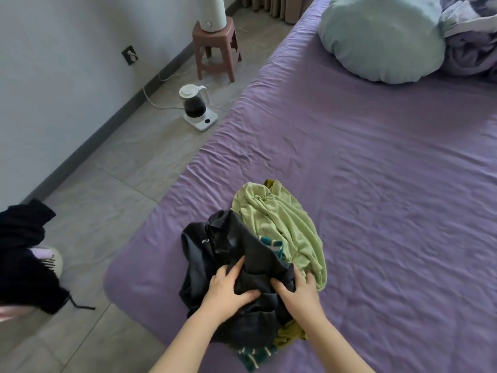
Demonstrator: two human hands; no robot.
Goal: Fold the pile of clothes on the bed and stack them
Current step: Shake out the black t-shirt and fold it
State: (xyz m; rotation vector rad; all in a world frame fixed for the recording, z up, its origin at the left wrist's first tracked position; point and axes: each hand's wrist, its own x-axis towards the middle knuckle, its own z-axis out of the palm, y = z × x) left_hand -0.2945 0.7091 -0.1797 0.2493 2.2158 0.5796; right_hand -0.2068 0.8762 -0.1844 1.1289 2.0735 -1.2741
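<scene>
Both forearms enter from the bottom edge, lower centre of frame. Left hand (pixel 228 288) is on the black garment (pixel 242 267), fingers and thumb curled into the fabric, gripping a fold. Right hand (pixel 298 289) is just beside it on the same garment, thumb and fingers dug into the cloth, also gripping.

The pile of clothes (pixel 258 262) sits on the bed (pixel 376 184) near its lower-left corner, lower centre of frame. Black garment is on top and to the left, with small white lettering on its upper left part. A light green garment (pixel 282 224) lies crumpled against it on the upper right side. A dark green striped piece (pixel 255 355) sticks out from under the pile at the bottom edge, and a bit of similar teal fabric shows between the black and light green. An olive piece (pixel 290 335) pokes out under the right forearm. Nothing in the pile looks folded.

Bed has a wrinkled purple sheet. Pale blue round pillow (pixel 382 41) at upper right, rumpled bedding (pixel 470 44) touching it at the far right edge.

Floor at left: kettle (pixel 195 103) on a white base, cord running to a wall socket (pixel 129 55). Pink stool (pixel 215 47) top centre with a white appliance (pixel 211 12) on it. Dark clothing (pixel 24 254) at the left edge.
</scene>
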